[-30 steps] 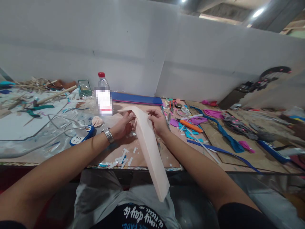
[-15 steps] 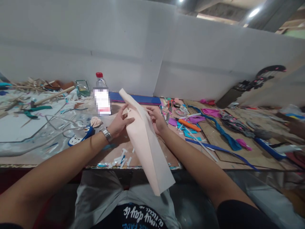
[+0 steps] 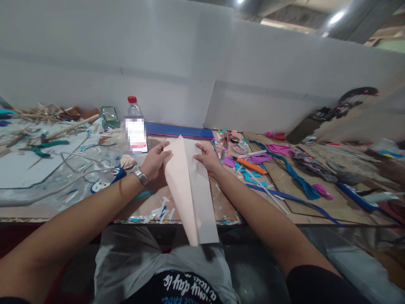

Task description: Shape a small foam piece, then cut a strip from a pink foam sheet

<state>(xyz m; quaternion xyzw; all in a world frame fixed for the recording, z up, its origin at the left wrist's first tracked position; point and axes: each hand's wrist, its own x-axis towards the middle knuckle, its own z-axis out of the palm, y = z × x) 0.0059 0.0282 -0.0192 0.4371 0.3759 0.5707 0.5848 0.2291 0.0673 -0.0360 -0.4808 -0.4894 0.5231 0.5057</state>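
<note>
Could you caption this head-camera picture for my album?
Left hand and right hand hold a creased pale sheet at a cluttered workbench, a red-capped bottle beyond.

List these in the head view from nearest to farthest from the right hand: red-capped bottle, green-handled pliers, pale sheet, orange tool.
1. Pale sheet: touching the right hand, along the sheet's right side.
2. Orange tool: off to the hand's right.
3. Red-capped bottle: upright, toward the back on the left.
4. Green-handled pliers: farthest, well over to the left.
</note>
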